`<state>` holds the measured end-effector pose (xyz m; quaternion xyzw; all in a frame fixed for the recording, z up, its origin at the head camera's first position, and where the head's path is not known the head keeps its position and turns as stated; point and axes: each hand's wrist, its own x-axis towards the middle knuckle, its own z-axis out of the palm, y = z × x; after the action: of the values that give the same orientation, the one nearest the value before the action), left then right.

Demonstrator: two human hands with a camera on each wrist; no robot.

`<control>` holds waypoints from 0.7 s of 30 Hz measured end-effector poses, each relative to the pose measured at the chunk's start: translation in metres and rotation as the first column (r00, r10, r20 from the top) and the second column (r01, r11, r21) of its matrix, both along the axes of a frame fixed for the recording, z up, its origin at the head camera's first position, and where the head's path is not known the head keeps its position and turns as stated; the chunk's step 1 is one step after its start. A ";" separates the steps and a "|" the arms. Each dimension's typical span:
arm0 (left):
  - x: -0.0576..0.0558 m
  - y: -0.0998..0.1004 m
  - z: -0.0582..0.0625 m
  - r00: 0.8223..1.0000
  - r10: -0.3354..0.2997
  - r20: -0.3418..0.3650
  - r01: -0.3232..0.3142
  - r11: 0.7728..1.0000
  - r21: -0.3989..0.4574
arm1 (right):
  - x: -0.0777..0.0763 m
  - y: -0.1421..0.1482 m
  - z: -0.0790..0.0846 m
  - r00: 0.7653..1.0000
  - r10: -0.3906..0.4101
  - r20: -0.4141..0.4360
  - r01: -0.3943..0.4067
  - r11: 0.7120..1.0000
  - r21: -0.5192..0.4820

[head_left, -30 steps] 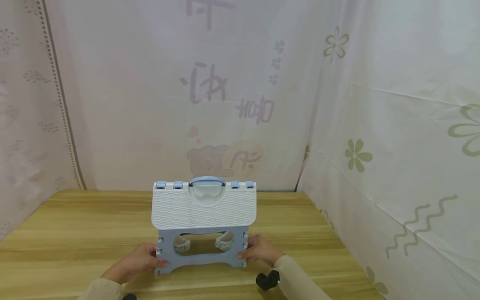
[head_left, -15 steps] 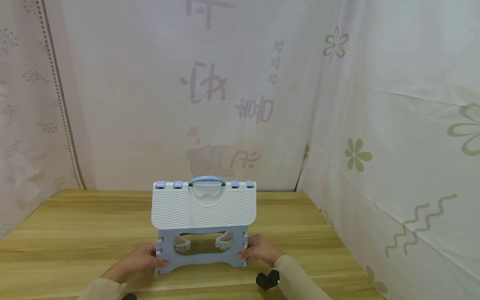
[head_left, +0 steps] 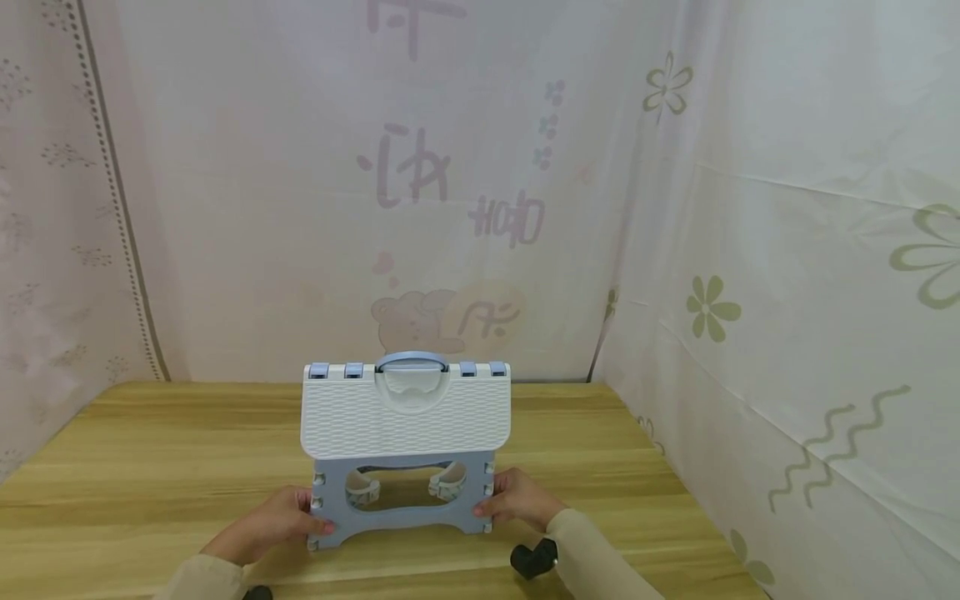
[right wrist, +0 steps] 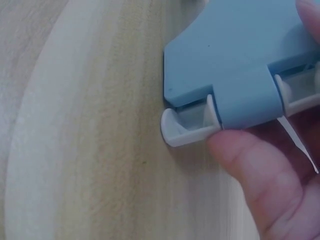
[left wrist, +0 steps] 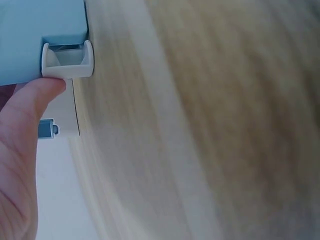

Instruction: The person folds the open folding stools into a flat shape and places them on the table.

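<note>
A folding step stool stands on the wooden table in the head view. Its white, woven-textured top hangs folded down at the front, with a blue carry handle on the upper edge. Below the top shows a pale blue leg panel with an oval opening. My left hand grips the panel's left edge low down, and my right hand holds the right edge. The wrist views show fingers of the left hand and right hand against the white hinge pieces. Other fingers are partly hidden behind the stool.
The wood-grain table spreads around the stool on every side. Printed cloth curtains hang behind the table and along both sides. A black piece sits by the right sleeve.
</note>
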<state>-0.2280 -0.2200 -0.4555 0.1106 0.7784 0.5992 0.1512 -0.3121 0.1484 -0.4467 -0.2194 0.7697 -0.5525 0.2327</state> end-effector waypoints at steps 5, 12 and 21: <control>-0.001 0.000 0.000 1.000 0.002 0.001 -0.002 1.000 -0.005 | 0.001 0.000 0.001 1.000 -0.003 -0.007 0.003 1.000 0.002; -0.001 -0.001 0.001 1.000 -0.003 0.001 0.003 1.000 -0.002 | 0.001 0.000 0.001 1.000 -0.007 -0.018 0.007 1.000 0.009; 0.000 0.000 0.003 1.000 0.009 0.012 -0.009 1.000 -0.022 | 0.000 0.000 -0.001 1.000 0.000 -0.018 0.000 1.000 -0.001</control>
<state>-0.2282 -0.2196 -0.4529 0.1017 0.7845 0.5919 0.1543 -0.3120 0.1480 -0.4477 -0.2246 0.7714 -0.5510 0.2258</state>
